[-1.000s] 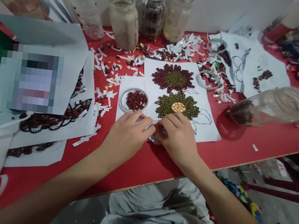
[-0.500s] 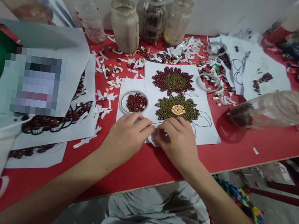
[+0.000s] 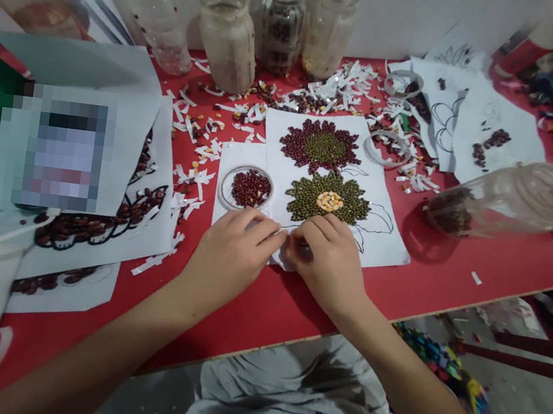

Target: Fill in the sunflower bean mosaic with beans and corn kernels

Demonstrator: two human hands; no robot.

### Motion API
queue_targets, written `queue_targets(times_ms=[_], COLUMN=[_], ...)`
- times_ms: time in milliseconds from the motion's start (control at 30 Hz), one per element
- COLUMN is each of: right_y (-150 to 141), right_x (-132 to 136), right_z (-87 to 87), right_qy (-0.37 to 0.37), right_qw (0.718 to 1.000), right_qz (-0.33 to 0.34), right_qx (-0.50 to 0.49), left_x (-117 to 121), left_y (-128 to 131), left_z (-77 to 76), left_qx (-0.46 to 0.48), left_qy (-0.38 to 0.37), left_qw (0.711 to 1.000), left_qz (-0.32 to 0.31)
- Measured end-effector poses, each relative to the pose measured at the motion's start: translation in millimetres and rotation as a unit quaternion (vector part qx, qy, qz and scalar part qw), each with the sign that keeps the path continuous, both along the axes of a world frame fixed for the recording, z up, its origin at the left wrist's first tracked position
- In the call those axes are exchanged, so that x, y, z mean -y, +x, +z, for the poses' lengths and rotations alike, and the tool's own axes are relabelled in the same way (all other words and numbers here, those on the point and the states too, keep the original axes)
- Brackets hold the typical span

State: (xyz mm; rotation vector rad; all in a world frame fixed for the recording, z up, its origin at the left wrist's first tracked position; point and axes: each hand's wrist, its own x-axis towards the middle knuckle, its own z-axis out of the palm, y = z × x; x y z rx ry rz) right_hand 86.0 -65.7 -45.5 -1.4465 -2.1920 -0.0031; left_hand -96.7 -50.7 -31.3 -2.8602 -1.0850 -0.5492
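A white sheet of paper (image 3: 387, 251) carries two bean flowers. The upper flower (image 3: 294, 143) has dark red petals around a green middle, and the lower flower (image 3: 302, 197) has green petals around yellow corn kernels. At the sheet's lower left edge, my left hand (image 3: 242, 243) and my right hand (image 3: 325, 257) nearly meet, their fingers bent and pinched together. Whatever lies between the fingertips is hidden. Just beyond my left hand, a shallow round lid (image 3: 222, 194) holds dark red beans (image 3: 249, 189).
Several glass jars (image 3: 226, 40) stand along the wall. Another jar (image 3: 509, 202) lies on its side at the right. Paper scraps and loose beans (image 3: 331, 93) litter the red table (image 3: 220, 334). Bean pictures (image 3: 151, 245) are stacked at the left, under a blurred rectangle (image 3: 63, 161).
Both hands stay at the lower edge of the sheet in almost the same pose. The camera view has shifted slightly; no object has clearly moved.
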Motion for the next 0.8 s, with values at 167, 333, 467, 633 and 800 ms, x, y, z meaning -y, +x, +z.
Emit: queue_targets(times_ms=[167,333,467,633,800], right_y=[-2.8,-4.3,-4.2,-3.9,-4.7], right_x=[0.7,1.0,0.9,1.2,1.4], right_z=[0.7,0.2,-1.1,-1.8,-1.3], right_qy=[0.024,0.022,0.005,-0.006,0.005], right_qw=[0.999,0.998,0.998,0.999,0.998], right_qz=[-0.029,-0.035,-0.04,-0.037,-0.04], right_qx=[0.036,0.05,0.045,0.038,0.039], left_x=[0.8,1.6,2.4,2.3,2.2], left_y=[-0.4,0.4,0.6,0.5,0.5], left_z=[0.5,1.4,1.3,0.1,-0.4], left_qx=[-0.005,-0.01,-0.01,-0.013,-0.012], left_qy=[0.001,0.001,0.005,0.009,0.007], left_qw=[1.0,1.0,1.0,1.0,1.0], left_qz=[-0.001,0.001,0.002,0.003,0.006])
